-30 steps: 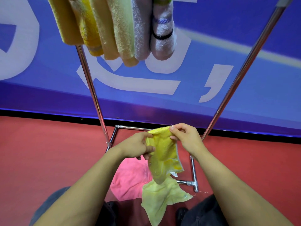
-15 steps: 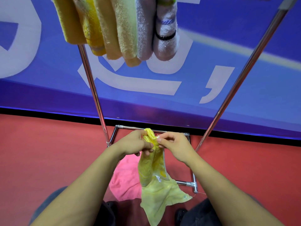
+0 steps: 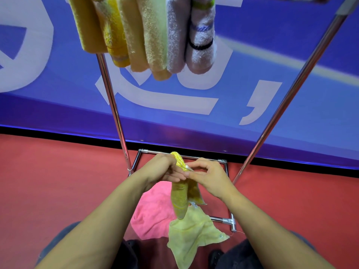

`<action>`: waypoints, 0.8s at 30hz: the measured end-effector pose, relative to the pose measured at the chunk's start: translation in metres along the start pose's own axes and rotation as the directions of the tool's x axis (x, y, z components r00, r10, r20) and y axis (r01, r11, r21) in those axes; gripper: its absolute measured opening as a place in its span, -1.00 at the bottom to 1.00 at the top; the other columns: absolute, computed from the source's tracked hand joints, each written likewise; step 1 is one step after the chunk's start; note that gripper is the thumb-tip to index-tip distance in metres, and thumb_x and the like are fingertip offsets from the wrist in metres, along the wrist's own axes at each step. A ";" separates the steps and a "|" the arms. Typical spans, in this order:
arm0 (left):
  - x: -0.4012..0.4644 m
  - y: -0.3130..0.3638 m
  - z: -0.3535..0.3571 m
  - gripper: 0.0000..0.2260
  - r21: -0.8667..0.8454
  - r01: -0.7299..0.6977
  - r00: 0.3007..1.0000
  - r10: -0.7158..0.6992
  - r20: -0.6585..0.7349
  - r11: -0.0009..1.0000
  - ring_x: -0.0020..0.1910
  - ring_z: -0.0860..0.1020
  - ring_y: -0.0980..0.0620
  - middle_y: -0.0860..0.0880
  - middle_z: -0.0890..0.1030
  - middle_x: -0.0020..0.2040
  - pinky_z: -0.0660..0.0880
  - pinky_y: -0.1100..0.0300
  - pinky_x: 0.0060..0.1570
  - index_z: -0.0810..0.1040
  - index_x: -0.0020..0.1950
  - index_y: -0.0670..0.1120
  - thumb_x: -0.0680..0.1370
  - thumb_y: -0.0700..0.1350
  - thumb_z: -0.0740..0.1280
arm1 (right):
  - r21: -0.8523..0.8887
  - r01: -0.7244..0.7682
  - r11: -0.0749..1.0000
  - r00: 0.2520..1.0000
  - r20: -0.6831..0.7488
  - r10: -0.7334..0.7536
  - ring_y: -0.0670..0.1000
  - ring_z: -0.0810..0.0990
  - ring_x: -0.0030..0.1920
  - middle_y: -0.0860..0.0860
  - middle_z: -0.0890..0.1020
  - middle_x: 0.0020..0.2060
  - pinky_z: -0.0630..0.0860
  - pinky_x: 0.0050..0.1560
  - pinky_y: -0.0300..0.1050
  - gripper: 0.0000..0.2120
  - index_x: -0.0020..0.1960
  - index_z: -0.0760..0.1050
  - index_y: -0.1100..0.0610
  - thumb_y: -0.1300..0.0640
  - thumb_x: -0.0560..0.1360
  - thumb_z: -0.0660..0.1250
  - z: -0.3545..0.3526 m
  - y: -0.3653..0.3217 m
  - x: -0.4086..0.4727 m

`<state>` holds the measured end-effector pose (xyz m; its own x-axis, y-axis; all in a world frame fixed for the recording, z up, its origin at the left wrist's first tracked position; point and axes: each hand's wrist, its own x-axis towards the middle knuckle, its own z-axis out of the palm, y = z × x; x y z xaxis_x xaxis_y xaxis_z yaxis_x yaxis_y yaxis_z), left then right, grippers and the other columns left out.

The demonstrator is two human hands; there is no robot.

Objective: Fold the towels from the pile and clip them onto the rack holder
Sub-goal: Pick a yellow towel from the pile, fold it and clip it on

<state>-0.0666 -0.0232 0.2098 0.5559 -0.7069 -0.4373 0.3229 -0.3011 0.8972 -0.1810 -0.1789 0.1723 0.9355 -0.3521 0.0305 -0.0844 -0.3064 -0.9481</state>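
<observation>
gripping one yellow towel [image 3: 179, 193] — both hands' grip, left hand [image 3: 163, 168], right hand [image 3: 208, 176]; six towels [image 3: 147, 33] hanging

the only lettering stands on the large blue banner [image 3: 291, 105] behind the rack: big white strokes of characters cut off by the frame edges and hidden in part by hanging towels, so no word can be read. one white mark [image 3: 260, 102] on it, shaped like a comma, is plain. nothing else bears readable text.
</observation>
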 end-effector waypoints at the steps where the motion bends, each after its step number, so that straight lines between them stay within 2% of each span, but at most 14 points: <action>1: 0.000 0.000 0.001 -0.79 -0.021 0.001 1.000 -0.001 0.000 1.000 -0.12 0.71 -0.16 -0.32 0.72 -0.09 0.65 0.15 -0.15 0.45 -0.03 -0.26 0.50 -0.39 0.05 | 0.007 -0.016 1.000 1.000 -0.002 0.016 -0.06 0.72 -0.02 -0.04 0.68 -0.08 0.63 0.17 -0.05 -0.75 0.08 0.70 0.18 0.23 0.41 0.58 0.000 0.000 0.000; 5: -0.006 0.001 0.004 -0.73 -0.062 0.040 0.999 -0.039 0.022 0.997 -0.06 0.70 -0.11 -0.23 0.74 -0.10 0.61 0.10 0.08 0.53 -0.10 -0.20 0.49 -0.37 0.04 | 0.026 -0.087 0.996 0.996 -0.002 0.087 -0.02 0.75 -0.08 -0.10 0.73 -0.15 0.66 0.07 -0.03 -0.74 -0.01 0.66 0.04 0.22 0.36 0.62 0.001 0.000 -0.001; 8: -0.011 0.003 0.007 -0.74 -0.068 0.037 0.999 -0.035 0.023 0.997 0.00 0.70 -0.13 -0.26 0.73 -0.03 0.57 0.05 0.19 0.50 -0.11 -0.17 0.49 -0.37 0.04 | 0.010 -0.088 0.996 0.996 -0.030 0.088 0.03 0.75 -0.10 -0.01 0.75 -0.16 0.64 0.03 -0.03 -0.79 -0.05 0.65 0.06 0.22 0.38 0.60 0.000 0.000 0.001; 11: -0.010 0.005 0.011 -0.71 -0.035 0.009 1.000 -0.009 -0.008 0.999 -0.02 0.71 -0.12 -0.25 0.73 -0.01 0.59 0.06 0.13 0.49 -0.11 -0.15 0.50 -0.42 0.04 | 0.009 -0.059 0.998 0.997 -0.054 0.060 -0.01 0.73 -0.13 0.09 0.75 -0.16 0.62 0.00 -0.08 -0.89 -0.07 0.67 0.17 0.24 0.43 0.56 -0.002 0.000 0.004; 13: -0.005 0.002 0.009 -0.73 0.051 -0.003 0.999 0.005 -0.037 0.999 -0.12 0.70 -0.08 -0.18 0.74 -0.08 0.61 0.09 -0.02 0.52 0.00 -0.17 0.55 -0.40 0.07 | 0.007 -0.047 0.999 0.997 -0.068 0.048 -0.10 0.66 -0.20 0.11 0.74 -0.17 0.59 -0.07 -0.23 -0.91 -0.08 0.66 0.19 0.25 0.45 0.54 -0.004 -0.001 0.005; 14: -0.001 -0.001 0.005 -0.76 0.172 -0.035 0.996 0.048 -0.072 0.984 -0.18 0.68 -0.05 -0.13 0.73 -0.11 0.61 0.09 -0.10 0.53 0.09 -0.16 0.58 -0.35 0.12 | 0.007 -0.038 0.999 0.996 -0.079 0.038 -0.13 0.64 -0.22 0.10 0.73 -0.17 0.56 -0.10 -0.27 -0.92 -0.08 0.66 0.19 0.25 0.45 0.53 -0.006 -0.002 0.005; 15: 0.003 -0.004 -0.001 -0.80 0.363 -0.076 0.985 0.127 -0.118 0.929 -0.21 0.65 -0.03 -0.08 0.70 -0.13 0.60 0.08 -0.13 0.55 0.16 -0.13 0.61 -0.27 0.21 | 0.007 -0.031 0.999 0.995 -0.091 0.032 -0.13 0.63 -0.23 0.09 0.72 -0.18 0.55 -0.11 -0.29 -0.93 -0.08 0.66 0.17 0.25 0.46 0.52 -0.007 -0.003 0.006; 17: 0.007 -0.009 -0.010 -0.85 0.725 -0.122 0.941 0.310 -0.132 0.677 -0.16 0.60 -0.02 0.01 0.62 -0.07 0.57 0.05 -0.03 0.60 0.12 -0.04 0.57 -0.05 0.41 | 0.027 -0.029 0.999 0.994 -0.106 0.031 -0.09 0.62 -0.26 0.03 0.70 -0.20 0.57 -0.15 -0.23 -0.94 -0.08 0.64 0.12 0.24 0.49 0.49 -0.011 -0.004 0.008; 18: 0.007 -0.011 -0.011 -0.79 0.808 -0.123 0.918 0.376 -0.128 0.576 -0.12 0.58 -0.02 0.02 0.58 -0.01 0.53 0.06 0.02 0.60 0.09 0.00 0.53 0.05 0.46 | 0.038 -0.033 0.999 0.993 -0.110 0.037 -0.07 0.62 -0.28 -0.01 0.70 -0.22 0.58 -0.18 -0.20 -0.94 -0.08 0.63 0.11 0.24 0.51 0.48 -0.012 -0.004 0.008; 19: 0.007 -0.011 -0.010 -0.74 0.835 -0.137 0.892 0.432 -0.129 0.533 -0.07 0.56 -0.02 0.02 0.56 0.03 0.50 0.07 0.04 0.60 0.07 0.01 0.50 0.11 0.49 | 0.041 -0.035 0.999 0.993 -0.115 0.040 -0.06 0.61 -0.32 -0.05 0.68 -0.26 0.58 -0.21 -0.18 -0.93 -0.07 0.61 0.10 0.24 0.53 0.46 -0.013 -0.005 0.009; 21: 0.007 -0.010 -0.005 -0.74 0.822 -0.219 0.827 0.548 -0.129 0.525 0.00 0.57 -0.02 0.02 0.61 0.05 0.50 0.06 0.06 0.57 -0.01 0.02 0.47 0.14 0.51 | 0.033 -0.029 0.999 0.989 -0.143 0.033 -0.02 0.61 -0.39 -0.10 0.64 -0.35 0.56 -0.24 -0.15 -0.95 -0.05 0.58 0.11 0.21 0.55 0.43 -0.015 -0.006 0.010; 24: 0.007 -0.009 0.000 -0.76 0.688 -0.339 0.791 0.591 -0.162 0.642 -0.10 0.63 0.05 0.06 0.68 -0.13 0.57 0.05 -0.04 0.53 -0.11 0.06 0.44 0.09 0.56 | 0.112 -0.002 0.994 0.977 -0.212 0.026 0.00 0.66 -0.38 -0.03 0.62 -0.27 0.62 -0.19 0.01 -0.98 -0.01 0.55 0.14 0.22 0.58 0.39 -0.017 -0.012 0.011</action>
<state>-0.0658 -0.0260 0.1985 0.7541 -0.6331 0.1743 -0.5078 -0.3939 0.7662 -0.1754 -0.1941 0.1889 0.8387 -0.5398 0.0723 -0.0474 -0.2045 -0.9777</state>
